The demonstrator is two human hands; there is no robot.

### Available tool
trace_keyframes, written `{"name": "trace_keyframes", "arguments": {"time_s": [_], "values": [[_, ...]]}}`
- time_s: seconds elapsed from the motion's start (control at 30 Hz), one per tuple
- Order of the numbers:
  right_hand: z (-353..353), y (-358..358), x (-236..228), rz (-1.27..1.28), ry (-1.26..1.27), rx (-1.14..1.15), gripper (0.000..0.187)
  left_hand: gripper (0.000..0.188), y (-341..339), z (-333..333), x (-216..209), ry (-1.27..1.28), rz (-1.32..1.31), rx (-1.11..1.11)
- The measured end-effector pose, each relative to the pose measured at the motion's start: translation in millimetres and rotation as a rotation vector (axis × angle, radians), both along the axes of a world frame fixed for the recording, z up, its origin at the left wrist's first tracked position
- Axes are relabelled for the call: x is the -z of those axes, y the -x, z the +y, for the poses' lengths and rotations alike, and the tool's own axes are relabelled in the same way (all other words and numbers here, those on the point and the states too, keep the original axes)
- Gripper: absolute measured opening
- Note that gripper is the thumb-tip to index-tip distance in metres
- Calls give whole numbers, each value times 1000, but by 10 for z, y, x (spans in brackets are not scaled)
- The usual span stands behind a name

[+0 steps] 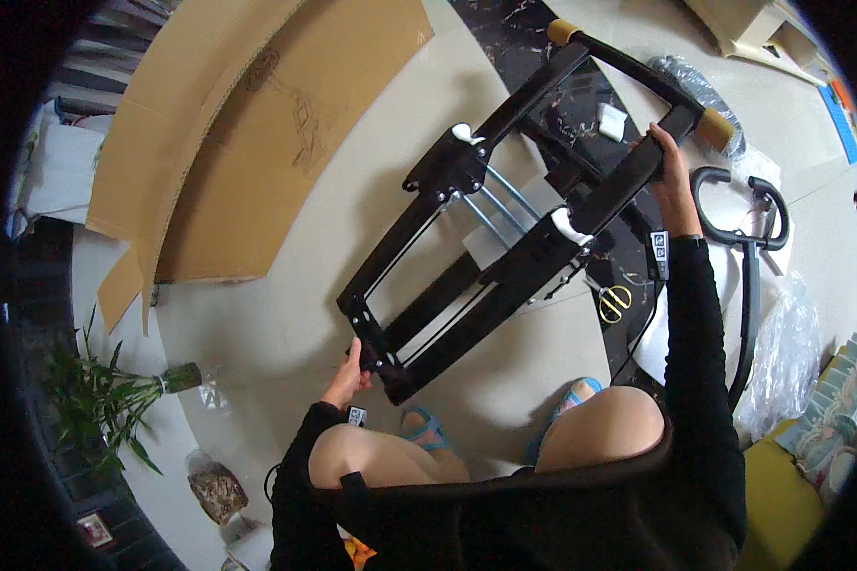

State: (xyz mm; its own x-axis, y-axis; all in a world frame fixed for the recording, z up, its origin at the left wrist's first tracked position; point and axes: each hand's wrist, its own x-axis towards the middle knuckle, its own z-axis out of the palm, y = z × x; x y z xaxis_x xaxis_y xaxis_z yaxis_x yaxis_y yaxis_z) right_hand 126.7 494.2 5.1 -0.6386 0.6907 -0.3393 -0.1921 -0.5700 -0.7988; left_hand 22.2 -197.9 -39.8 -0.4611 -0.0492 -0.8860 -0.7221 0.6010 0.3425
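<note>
A large black metal frame (pixel 486 319), apparently part of a piece of exercise equipment, is tilted across the middle of the view. It has silver rods (pixel 490 221) between its two rails, white levers and tan end caps (pixel 715 127). My left hand (pixel 345 381) grips its narrow near end, the thumb on the crossbar and the other fingers partly hidden. Farther off, my right hand (pixel 674 181) is wrapped around the right rail close to the wide far end. Yellow-handled scissors (pixel 616 303) lie on the floor below that rail.
An opened cardboard box (pixel 352 86) stands at the left. A black curved handlebar (pixel 750 240) and clear plastic wrapping (pixel 781 352) are at the right. A leafy plant bundle (pixel 152 388) lies at the lower left. My feet in blue sandals (pixel 427 428) are near the frame.
</note>
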Motion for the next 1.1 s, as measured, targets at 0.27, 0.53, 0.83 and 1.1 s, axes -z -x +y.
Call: {"name": "trace_keyframes", "arguments": {"time_s": [0.27, 0.53, 0.83, 1.1], "values": [[-241, 422, -1025, 110, -20, 33, 26, 72, 284, -108, 378, -19, 140, 56], [-1004, 611, -2278, 192, -301, 6, 29, 83, 1071, 111, -532, 272, 519, 639], [-1596, 785, -3315, 237, -431, 69, 24, 105, -81, 2262, -3112, -704, 1258, 911], [-2167, 530, -3543, 512, -504, 10, 18, 92, -370, 2483, -2685, -331, 2030, 924]]}}
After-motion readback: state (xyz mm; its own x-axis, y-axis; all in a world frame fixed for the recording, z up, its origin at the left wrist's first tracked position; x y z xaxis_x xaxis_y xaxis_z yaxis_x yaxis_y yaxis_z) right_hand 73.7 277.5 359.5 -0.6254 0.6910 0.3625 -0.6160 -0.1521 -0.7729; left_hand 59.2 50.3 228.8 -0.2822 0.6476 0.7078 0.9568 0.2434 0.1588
